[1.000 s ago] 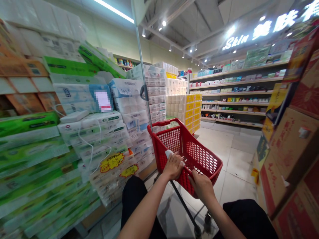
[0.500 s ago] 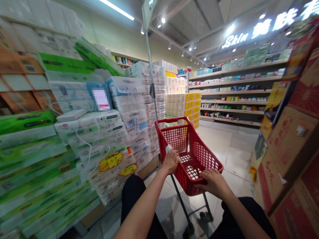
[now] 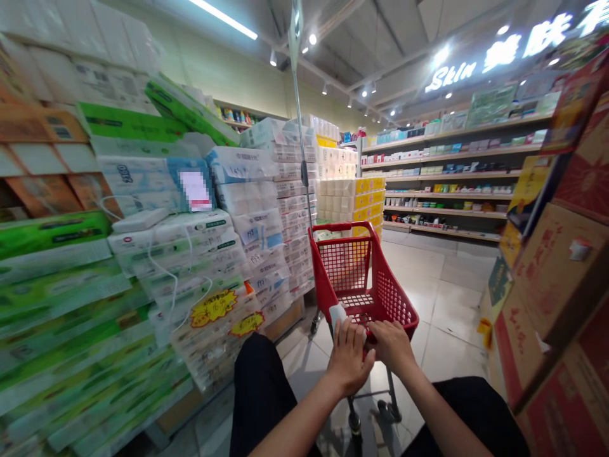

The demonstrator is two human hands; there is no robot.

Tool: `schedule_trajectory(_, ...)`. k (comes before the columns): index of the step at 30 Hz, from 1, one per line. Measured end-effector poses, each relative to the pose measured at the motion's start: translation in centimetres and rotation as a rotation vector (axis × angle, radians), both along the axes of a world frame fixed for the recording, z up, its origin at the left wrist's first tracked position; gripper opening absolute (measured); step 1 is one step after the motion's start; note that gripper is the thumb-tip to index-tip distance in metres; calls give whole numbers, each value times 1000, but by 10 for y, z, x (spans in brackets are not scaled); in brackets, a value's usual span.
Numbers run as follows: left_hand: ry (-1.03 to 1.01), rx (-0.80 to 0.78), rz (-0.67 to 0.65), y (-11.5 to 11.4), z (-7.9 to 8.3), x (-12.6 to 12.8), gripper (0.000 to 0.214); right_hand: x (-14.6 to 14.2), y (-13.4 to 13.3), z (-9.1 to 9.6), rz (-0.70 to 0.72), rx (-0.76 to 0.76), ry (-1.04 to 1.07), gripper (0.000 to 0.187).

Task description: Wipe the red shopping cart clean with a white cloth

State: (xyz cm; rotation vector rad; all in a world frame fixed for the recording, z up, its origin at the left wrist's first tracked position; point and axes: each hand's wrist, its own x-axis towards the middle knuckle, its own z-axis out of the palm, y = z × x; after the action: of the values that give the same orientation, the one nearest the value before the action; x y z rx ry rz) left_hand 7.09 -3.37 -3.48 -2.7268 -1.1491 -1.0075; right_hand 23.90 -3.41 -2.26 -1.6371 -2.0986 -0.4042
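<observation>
A red shopping cart (image 3: 394, 298) with a perforated basket stands tilted in front of me, turned slightly to the left. My left hand (image 3: 349, 358) lies over the near left part of its rim, pressing a white cloth or tissue (image 3: 337, 313) against the red plastic. Part of that white piece pokes out past the fingertips; the rest is under the hand. Close beside it, my right hand (image 3: 392, 346) grips the near edge of the cart, its fingers bent over the rim. A thin metal pole (image 3: 301, 127) rises from the cart's far left corner.
Stacked tissue packs (image 3: 190, 254) line the left side, with a white power strip (image 3: 141, 221) and loose cable on top. Cardboard boxes (image 3: 547, 285) are piled at the right. Shelves of small goods (image 3: 447, 171) stand behind the tiled floor (image 3: 438, 279). My knees flank the cart.
My left hand has slid toward me along the rim with the white piece. The right hand has shifted left, closer to it. The cart has turned a little and its pole has moved right.
</observation>
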Motion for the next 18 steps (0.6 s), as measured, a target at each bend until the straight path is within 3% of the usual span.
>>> schedule_trajectory(3, 24, 18, 23, 3, 4, -2, 39, -11, -1, 1, -27, 2, 13, 7)
schedule_trajectory(6, 108, 45, -35, 17, 15, -17, 27, -17, -5, 2, -19, 25, 25, 7)
schedule_trajectory(11, 179, 21, -121, 49, 31, -48, 30, -22, -10, 1, 38, 79, 12, 20)
schedule_trajectory(18, 125, 4, -69, 73, 25, -59, 34, -13, -14, 0, 129, 47, -39, 18)
